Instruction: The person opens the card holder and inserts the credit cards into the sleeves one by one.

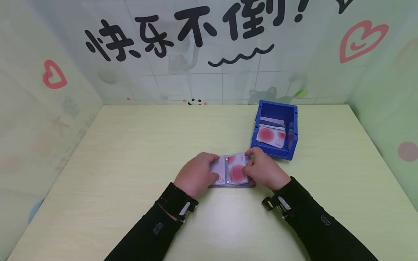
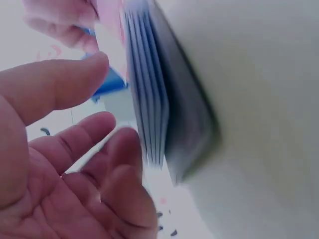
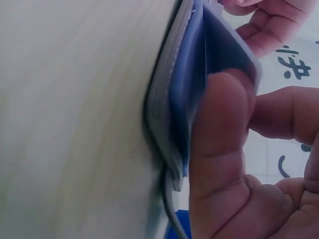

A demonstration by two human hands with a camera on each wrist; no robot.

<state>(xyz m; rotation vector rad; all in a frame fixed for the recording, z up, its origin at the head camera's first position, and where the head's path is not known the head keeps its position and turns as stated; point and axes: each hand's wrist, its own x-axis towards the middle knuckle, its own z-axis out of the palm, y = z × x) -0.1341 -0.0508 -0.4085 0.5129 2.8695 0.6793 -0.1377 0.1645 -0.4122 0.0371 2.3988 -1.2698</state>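
Note:
A card holder (image 1: 226,171) with clear sleeves lies spread on the table, a dark binding line between its two pages. Pink-and-white cards show in the sleeves, one card (image 1: 236,174) with a big red spot on the right page. My left hand (image 1: 196,173) holds the left page at its outer edge. In the left wrist view, its curled fingers meet the edges of several stacked sleeves (image 2: 144,84). My right hand (image 1: 266,171) pinches the right page by its outer edge. From the right wrist, that sleeve page (image 3: 232,45) appears lifted between thumb and forefinger, above the grey cover (image 3: 160,94).
Behind my right hand stands a blue open box (image 1: 291,146), with several cards (image 1: 271,136) leaning inside. The pale wooden table (image 1: 147,145) is bounded by printed curtains (image 1: 130,83) at the back and both sides.

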